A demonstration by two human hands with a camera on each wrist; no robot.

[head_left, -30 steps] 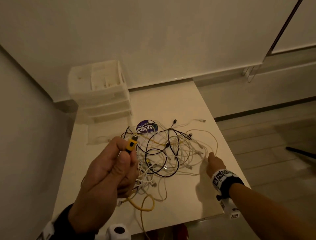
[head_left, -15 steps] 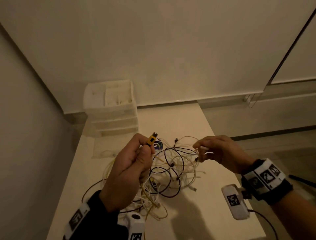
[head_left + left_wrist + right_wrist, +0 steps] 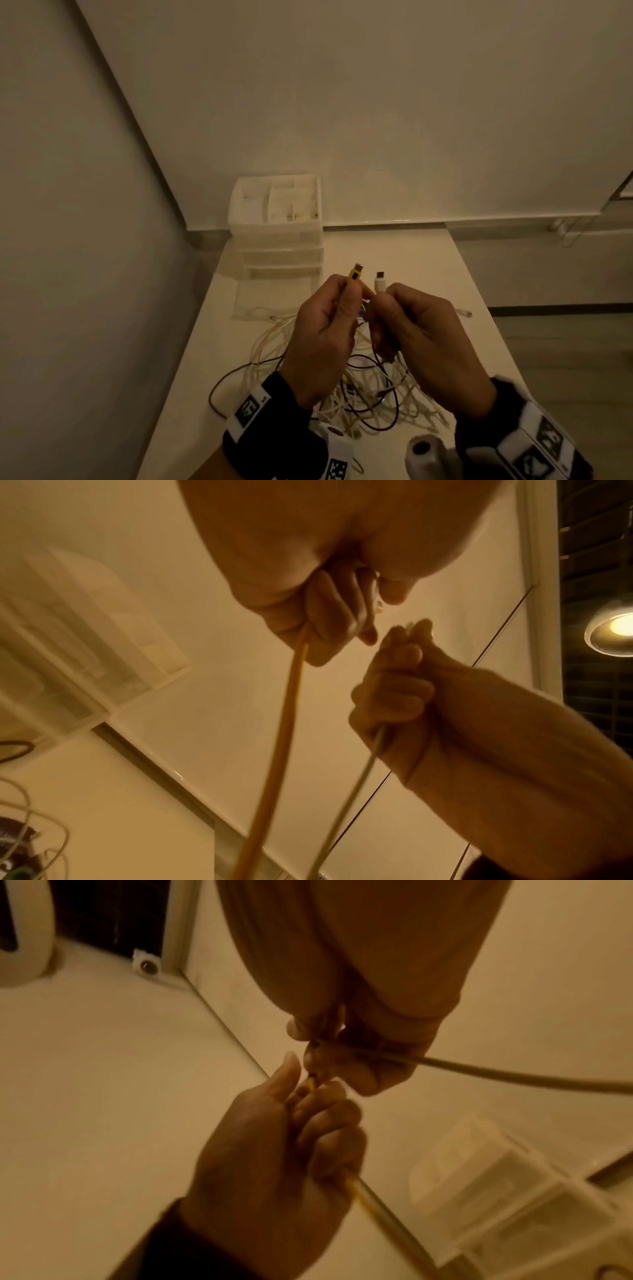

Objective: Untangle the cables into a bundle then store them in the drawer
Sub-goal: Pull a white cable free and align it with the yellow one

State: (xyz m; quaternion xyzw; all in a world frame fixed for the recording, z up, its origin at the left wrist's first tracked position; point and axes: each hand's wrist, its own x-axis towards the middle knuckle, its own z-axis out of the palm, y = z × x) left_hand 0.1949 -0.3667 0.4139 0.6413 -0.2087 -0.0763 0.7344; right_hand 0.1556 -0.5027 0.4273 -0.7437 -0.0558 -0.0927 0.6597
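Observation:
A tangle of white, yellow and black cables (image 3: 363,387) lies on the white table (image 3: 404,260). My left hand (image 3: 329,329) pinches a yellow cable just below its plug (image 3: 354,275), which points up; the yellow cable (image 3: 291,723) hangs down from the fist. My right hand (image 3: 421,329) grips a white cable, its plug (image 3: 379,281) upright beside the yellow one. The white cable (image 3: 356,785) trails down from that fist. Both hands are raised above the tangle, knuckles almost touching. A translucent drawer unit (image 3: 277,233) stands at the table's far left corner.
The wall runs along the table's left side and behind it. The lowest drawer (image 3: 274,294) of the unit appears pulled out toward me. One white plug end (image 3: 465,313) lies near the table's right edge. A lit ceiling lamp (image 3: 613,626) shows in the left wrist view.
My right hand rose from the table, took a white cable end and brought it next to the yellow plug in my left hand. The head view tilted upward.

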